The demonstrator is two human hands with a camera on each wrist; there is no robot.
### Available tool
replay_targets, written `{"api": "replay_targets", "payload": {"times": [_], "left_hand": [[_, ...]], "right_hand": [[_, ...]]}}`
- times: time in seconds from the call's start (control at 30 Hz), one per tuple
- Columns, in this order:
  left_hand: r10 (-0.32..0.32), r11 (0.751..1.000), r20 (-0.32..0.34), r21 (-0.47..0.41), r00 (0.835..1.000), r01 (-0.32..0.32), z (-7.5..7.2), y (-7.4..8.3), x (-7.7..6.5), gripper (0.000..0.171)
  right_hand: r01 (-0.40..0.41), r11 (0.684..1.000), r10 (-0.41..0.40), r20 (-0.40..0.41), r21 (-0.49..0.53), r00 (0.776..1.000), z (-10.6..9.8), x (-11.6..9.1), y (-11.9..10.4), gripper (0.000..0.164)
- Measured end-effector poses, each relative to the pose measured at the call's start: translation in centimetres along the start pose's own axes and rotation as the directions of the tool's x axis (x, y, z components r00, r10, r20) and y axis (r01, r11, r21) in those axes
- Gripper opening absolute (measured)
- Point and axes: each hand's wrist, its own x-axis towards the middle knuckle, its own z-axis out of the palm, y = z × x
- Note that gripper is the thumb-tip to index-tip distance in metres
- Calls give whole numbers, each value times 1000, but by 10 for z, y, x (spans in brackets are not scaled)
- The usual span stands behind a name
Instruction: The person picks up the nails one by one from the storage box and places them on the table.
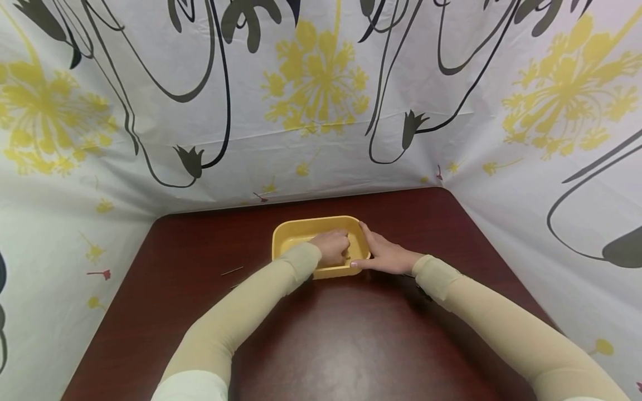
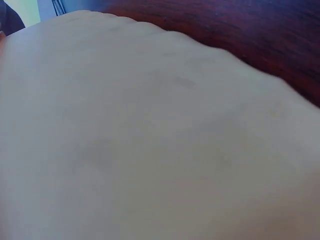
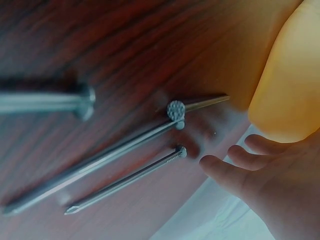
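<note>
My left hand reaches down inside a yellow plastic box, its fingers curled near the box floor. I cannot tell whether they hold anything. Small dark bits show just below those fingers. At the box's right end, my right hand holds the rim, thumb on the near corner and a finger at the far corner. In the right wrist view its other fingers stretch past the yellow wall. Only the pale left sleeve fills most of the left wrist view.
Several nails lie on the dark red wood table: a long steel nail, a shorter one, a blurred one and a brass-coloured one. Left of the box lies a thin nail. Patterned cloth hangs around the table.
</note>
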Motion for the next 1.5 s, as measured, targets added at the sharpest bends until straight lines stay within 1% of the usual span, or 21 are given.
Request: {"api": "replay_targets", "payload": {"times": [0.2,0.33,0.5,0.73,0.9,1.07,1.17,1.27,1.33,1.5], "left_hand": [[25,999,-29,-19,999,-26,-3,-7,-7,12],[28,999,-45,-37,999,-30,-7,-12,-12,12],[8,999,-54,-48,999,-11,-17,-16,-22,16],[-17,999,-47,-42,999,15,-31,-16,-41,20],[-34,999,-44,-29,998,32,-33,-16,-54,20],[-60,997,-47,-56,997,57,-39,-15,-72,21],[-55,998,-62,-38,997,52,-44,-16,-83,21],[-61,998,-75,-23,995,59,-47,-22,-95,22],[-82,997,-79,-18,993,81,-47,-28,-103,22],[-153,988,-77,-44,985,150,-47,-42,-125,23]], "right_hand": [[-3,1000,3,0,0,1000,0,0,-2,117],[-19,1000,19,3,-1,1000,0,0,-3,118],[-16,1000,16,3,-2,1000,-1,-1,-4,118],[-23,1000,23,-1,-2,1000,1,-2,-3,118],[-8,1000,8,-18,-1,1000,1,-2,-5,118],[23,999,-24,-44,-37,999,0,-2,-4,120],[27,997,-31,-50,-76,998,0,-2,-5,121],[9,992,-15,-48,-125,999,-1,-2,-5,123],[3,988,-11,-46,-156,999,-2,-2,-5,124],[-7,976,-4,-50,-216,999,-3,-2,-7,123]]}}
